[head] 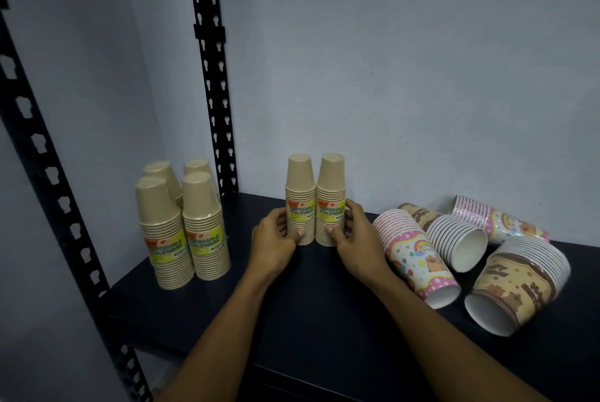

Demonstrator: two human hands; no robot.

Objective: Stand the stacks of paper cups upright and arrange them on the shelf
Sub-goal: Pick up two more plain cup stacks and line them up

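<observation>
Bare shelf between 4 upright stacks and, seemingly, 4 toppled stacks.

I have one view only, the wide-angle camera on my head, so nothing here is shared with a second view. It looks forward and down onto the dark shelf from in front of and above its near edge, close enough that both forearms run in from the bottom of the frame. It faces the pale back wall roughly square on. The lens bends the edges: the black slotted upright at the back corner leans, and the nearer one slants hard across the left side. The shelf's right end runs out of frame.
</observation>
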